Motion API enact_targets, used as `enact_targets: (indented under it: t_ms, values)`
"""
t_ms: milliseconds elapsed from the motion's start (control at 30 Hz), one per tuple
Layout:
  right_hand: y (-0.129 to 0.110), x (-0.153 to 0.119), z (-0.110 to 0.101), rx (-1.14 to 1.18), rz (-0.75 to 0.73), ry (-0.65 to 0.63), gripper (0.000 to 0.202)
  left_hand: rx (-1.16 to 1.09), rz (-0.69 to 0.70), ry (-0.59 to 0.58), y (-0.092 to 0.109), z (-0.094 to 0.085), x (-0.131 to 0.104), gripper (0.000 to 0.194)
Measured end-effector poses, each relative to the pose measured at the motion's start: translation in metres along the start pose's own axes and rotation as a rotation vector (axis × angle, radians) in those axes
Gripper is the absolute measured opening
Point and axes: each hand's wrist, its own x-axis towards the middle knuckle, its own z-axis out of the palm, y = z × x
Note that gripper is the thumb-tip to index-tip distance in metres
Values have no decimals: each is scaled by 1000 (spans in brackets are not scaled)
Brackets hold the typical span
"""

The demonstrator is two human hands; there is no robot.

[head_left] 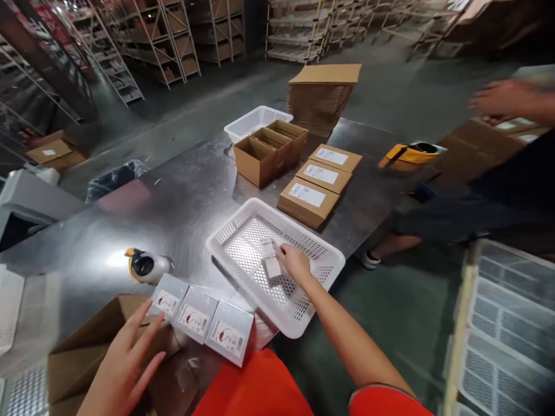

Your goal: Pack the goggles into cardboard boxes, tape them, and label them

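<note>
My left hand (130, 358) is open, fingers spread, with its fingertips at the leftmost of three pale grey boxes (167, 297). These boxes stand side by side along the near table edge, each with a printed label showing a dark red shape. Inside the white plastic basket (229, 274), my right hand (297, 263) pinches a small white printed label (267, 248). Just below it in the basket lies a small white block-like stack (272, 267); its exact kind is unclear.
A tape dispenser (150, 266) rests on the metal table (173, 214). Open brown cartons (255, 162) and labelled flat cartons (307, 193) stand beyond the basket. An open carton (82, 352) is at lower left. Another person's hands (503, 98) are at right, near an orange-yellow tape dispenser (407, 156).
</note>
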Motion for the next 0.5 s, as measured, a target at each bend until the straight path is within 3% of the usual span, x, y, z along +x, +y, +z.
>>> enact_targets:
  t_ms: [133, 200, 267, 367, 500]
  values:
    - [-64, -64, -1, 569, -322, -27, 46, -583, -445, 16, 40, -8, 6, 46]
    - [-98, -103, 3, 651, -471, -18, 39, -957, -664, 43, 59, -8, 17, 51]
    - [-126, -137, 9, 530, -639, 40, 19, -1193, -780, 19, 70, -10, 24, 50]
    - [-158, -168, 22, 371, -861, 87, 22, -1164, -752, -49, 67, -17, 16, 36]
    - [-199, -176, 31, 551, -856, -5, 22, -603, -691, 105, 39, -27, -33, 23]
